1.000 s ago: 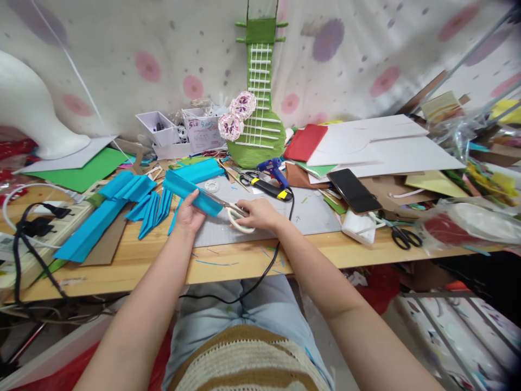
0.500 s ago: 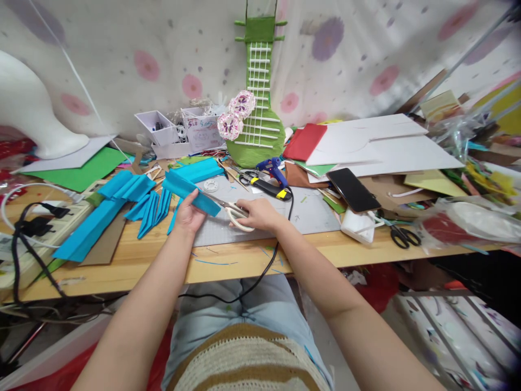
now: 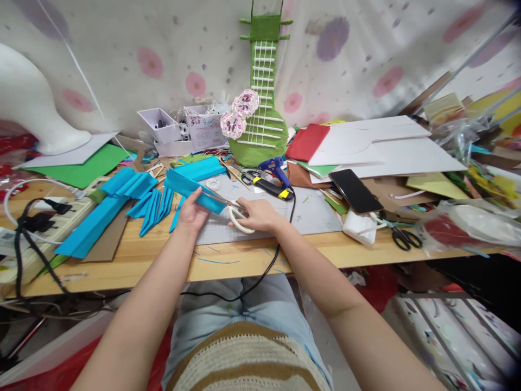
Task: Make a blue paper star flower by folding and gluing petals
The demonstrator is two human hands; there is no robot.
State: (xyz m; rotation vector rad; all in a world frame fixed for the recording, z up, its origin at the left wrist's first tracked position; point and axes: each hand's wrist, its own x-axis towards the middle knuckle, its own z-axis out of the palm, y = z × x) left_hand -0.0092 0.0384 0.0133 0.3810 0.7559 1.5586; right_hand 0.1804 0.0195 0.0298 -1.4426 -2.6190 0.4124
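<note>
Above the left part of the grey mat (image 3: 317, 218), the left hand (image 3: 193, 212) grips a folded blue strip (image 3: 183, 183), thumb on the upper face. The right hand (image 3: 258, 213), also above the mat, is closed on the white-handled scissors (image 3: 241, 224); the blades lie along the strip's far edge. Whether they enclose the material cannot be told. The mat lies on the wooden worktop (image 3: 146, 252). Left of the mat are a pleated blue piece (image 3: 150, 210), a long blue piece (image 3: 91, 228) and a power strip (image 3: 61, 221). On the mat's far side rest a white disc (image 3: 213, 184), a black-and-yellow-handled tool (image 3: 271, 188) and a blue glue gun (image 3: 277, 170). Behind the mat stands a green lute-shaped model (image 3: 262, 136). Right of the mat are a dark phone (image 3: 355, 191), a white case (image 3: 361, 228) and black-handled scissors (image 3: 407, 238), the case lying just beside the mat and the scissors farther out.
</note>
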